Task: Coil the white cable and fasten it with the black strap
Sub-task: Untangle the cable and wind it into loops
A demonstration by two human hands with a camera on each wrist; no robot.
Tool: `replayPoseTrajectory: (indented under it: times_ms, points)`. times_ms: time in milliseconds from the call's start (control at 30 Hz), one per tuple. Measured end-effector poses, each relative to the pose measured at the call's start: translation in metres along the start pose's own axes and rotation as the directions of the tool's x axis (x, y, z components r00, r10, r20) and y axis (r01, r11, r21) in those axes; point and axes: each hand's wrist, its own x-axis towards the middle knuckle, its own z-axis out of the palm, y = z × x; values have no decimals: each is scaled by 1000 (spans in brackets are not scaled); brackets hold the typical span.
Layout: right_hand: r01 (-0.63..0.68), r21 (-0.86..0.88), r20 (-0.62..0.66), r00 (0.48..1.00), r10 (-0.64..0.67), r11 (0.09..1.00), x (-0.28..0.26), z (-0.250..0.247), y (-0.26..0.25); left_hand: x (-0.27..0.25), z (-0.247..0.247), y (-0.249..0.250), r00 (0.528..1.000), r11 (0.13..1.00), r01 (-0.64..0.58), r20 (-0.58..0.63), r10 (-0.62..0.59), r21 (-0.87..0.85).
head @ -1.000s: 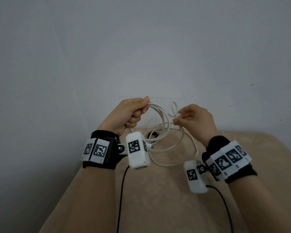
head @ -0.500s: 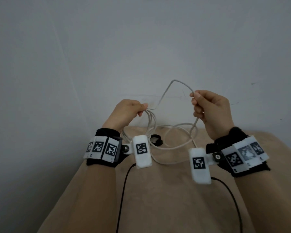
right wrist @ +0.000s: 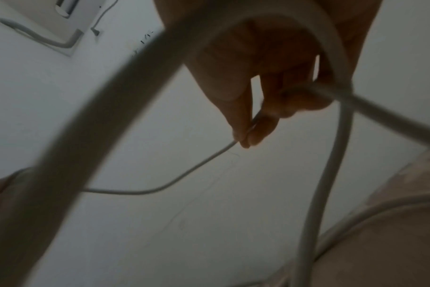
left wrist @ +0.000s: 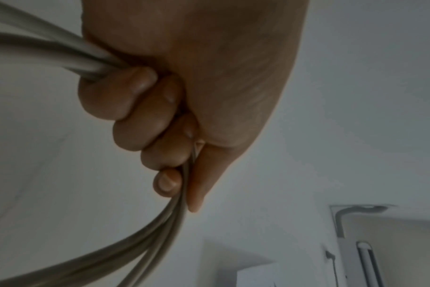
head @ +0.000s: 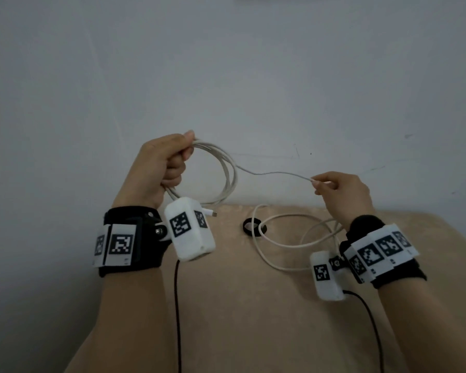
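My left hand (head: 167, 162) is raised in a fist round a few loops of the white cable (head: 228, 173); the left wrist view shows the strands (left wrist: 157, 233) passing through the curled fingers (left wrist: 145, 116). A plug end (head: 211, 213) pokes out below that hand. One strand (head: 275, 173) stretches to my right hand (head: 336, 189), which pinches it between thumb and fingertips (right wrist: 243, 139). More cable (head: 280, 243) lies slack on the beige table (head: 240, 305). The black strap (head: 254, 227), rolled into a ring, lies on the table between my hands, under a bend of cable.
A plain grey wall (head: 226, 76) stands right behind the table's far edge. Black leads (head: 177, 305) run back from the wrist cameras along my forearms. The left table edge (head: 135, 292) falls away beside my left forearm.
My left hand has risen with its loops. My right hand has come down and moved right, drawing a strand out nearly straight between the hands where it arched high half a second ago.
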Motion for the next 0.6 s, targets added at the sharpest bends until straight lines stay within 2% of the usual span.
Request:
replayPoseTrajectory:
  times_ms: [100, 167, 267, 333, 400, 500, 600]
  points:
    - [123, -22, 40, 992, -122, 992, -3, 1, -12, 2, 10, -5, 1000, 995, 16, 25, -19, 98]
    - [263, -18, 23, 965, -263, 965, -7, 0, -24, 2, 17, -9, 998, 992, 39, 53, -46, 119]
    - [438, 189, 63, 888, -456, 879, -19, 4, -46, 1, 27, -9, 992, 989, 43, 110, -59, 143]
    - [396, 415, 182, 846, -501, 819, -29, 10, -57, -1, 34, -5, 985, 990, 24, 167, -48, 140]
    - [251, 574, 302, 820, -486, 780, -39, 13, -65, -3, 42, -2, 973, 993, 9, 230, -36, 117]
    - [211, 594, 352, 800, -487, 777, -45, 17, -66, -4, 51, 1, 957, 998, 16, 286, -35, 67]
    - [245, 492, 342, 828, -445, 835, -43, 20, -58, -3, 52, 2, 962, 999, 33, 270, -39, 25]
